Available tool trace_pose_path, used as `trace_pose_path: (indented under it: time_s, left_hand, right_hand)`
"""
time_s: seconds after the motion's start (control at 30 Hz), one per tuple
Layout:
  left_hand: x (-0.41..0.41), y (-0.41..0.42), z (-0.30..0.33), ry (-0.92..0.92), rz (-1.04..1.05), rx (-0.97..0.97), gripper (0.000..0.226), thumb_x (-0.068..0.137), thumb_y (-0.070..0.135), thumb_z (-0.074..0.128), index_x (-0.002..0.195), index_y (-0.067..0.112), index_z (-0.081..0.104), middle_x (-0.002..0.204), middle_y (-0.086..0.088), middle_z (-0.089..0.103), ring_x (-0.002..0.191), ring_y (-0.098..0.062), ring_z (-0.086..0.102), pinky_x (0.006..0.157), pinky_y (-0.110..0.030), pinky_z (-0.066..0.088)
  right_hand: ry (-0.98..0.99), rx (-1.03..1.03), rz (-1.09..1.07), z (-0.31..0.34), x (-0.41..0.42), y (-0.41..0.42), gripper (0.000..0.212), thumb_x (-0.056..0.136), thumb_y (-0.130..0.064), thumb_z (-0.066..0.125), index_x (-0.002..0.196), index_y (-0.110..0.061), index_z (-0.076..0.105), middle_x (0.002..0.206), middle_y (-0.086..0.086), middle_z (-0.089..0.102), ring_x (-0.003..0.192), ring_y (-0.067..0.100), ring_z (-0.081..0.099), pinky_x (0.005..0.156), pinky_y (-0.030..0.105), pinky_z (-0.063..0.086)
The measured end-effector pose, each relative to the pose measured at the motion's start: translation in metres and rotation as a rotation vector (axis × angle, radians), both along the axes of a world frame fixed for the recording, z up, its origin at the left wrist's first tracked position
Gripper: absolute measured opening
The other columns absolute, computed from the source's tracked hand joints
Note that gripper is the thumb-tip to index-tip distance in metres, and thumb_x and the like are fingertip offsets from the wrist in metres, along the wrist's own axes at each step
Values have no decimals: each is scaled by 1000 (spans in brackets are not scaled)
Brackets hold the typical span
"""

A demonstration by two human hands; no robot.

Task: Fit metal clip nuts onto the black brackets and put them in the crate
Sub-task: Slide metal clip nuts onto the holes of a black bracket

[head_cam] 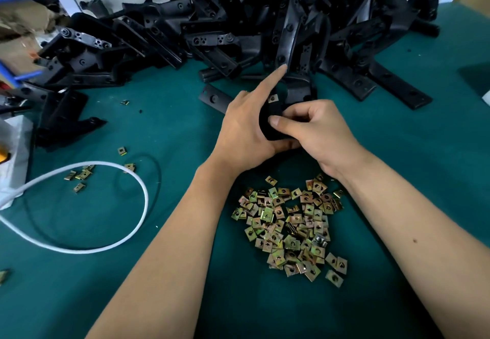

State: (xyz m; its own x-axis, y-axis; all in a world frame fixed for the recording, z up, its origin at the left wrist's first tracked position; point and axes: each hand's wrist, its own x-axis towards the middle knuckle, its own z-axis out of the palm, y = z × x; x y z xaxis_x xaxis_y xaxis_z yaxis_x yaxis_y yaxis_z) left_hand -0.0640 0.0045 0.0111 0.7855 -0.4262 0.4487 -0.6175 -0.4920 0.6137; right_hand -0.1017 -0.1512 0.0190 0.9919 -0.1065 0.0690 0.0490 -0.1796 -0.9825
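Note:
Both hands hold one black bracket (273, 118) above the green table. My left hand (246, 126) cups it from the left, index finger stretched out toward the pile. My right hand (315, 129) grips it from the right, thumb pressed on its face. One brass clip nut (272, 98) sits on the bracket's upper end. A loose heap of clip nuts (291, 227) lies just below my wrists. A big pile of black brackets (238, 26) fills the back of the table. No crate is in view.
A white cable (106, 246) loops across the left of the green mat (164, 126), with a thin black cord beside it. A few stray clip nuts (79, 175) lie near it. A white box (16, 148) stands at the left edge.

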Motion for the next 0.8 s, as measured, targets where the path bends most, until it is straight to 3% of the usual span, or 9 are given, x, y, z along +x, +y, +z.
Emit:
trace_pose_path:
  time_s: [0.13,0.23,0.33,0.53,0.6,0.67,0.73,0.8]
  left_hand:
    - [0,2,0,11,-22,-47,69,65,36,86,129,24,62,117,15,66,109,-14,58,97,-34,46]
    - [1,3,0,28,32,-111,56,66,27,86,116,18,64,104,12,65,99,-15,61,90,-37,50]
    - [9,17,-4,53,145,-331,47,74,19,86,113,14,60,91,12,57,83,-8,55,80,-29,49]
    - [6,7,-3,-9,33,-14,94,60,58,91,141,29,54,124,15,64,115,-10,55,102,-23,44]
    - [6,3,-3,28,14,-16,117,60,58,93,157,28,36,132,13,63,123,-10,56,107,-22,42]
    - [6,3,-4,63,52,-30,136,59,59,93,164,20,15,118,12,67,117,-9,60,103,-21,44]
    - [5,2,-4,74,97,-23,140,57,64,90,164,15,14,117,5,68,118,-13,61,103,-25,46]
    - [5,2,-4,82,128,-18,137,54,68,88,162,17,22,131,-4,65,127,-16,56,110,-28,42]
  right_hand:
    - [64,78,29,3,2,-1,18,89,-16,79,71,-18,76,74,-1,76,68,6,70,57,18,53]
    - [112,151,-67,2,5,-1,18,90,-16,78,72,-16,76,66,-2,69,60,7,62,50,18,46]
    - [147,455,-170,4,8,-16,23,92,-11,76,69,-8,73,62,0,57,54,8,44,45,19,36]
    - [55,162,-92,-2,6,-6,20,95,-18,73,76,-14,78,58,-5,60,50,6,47,45,19,37]
    - [57,129,-74,-1,7,-7,25,96,-20,72,73,-15,77,56,-4,57,49,7,46,44,19,37]
    - [54,123,-57,-1,6,-8,30,97,-22,72,68,-17,75,55,-6,54,48,6,47,43,18,39]
    - [42,105,-42,-1,5,-6,35,97,-24,71,63,-20,73,54,-8,53,48,5,48,44,18,41]
    - [44,103,-39,-2,5,-6,36,98,-24,70,62,-21,72,55,-8,53,49,5,49,46,18,43]
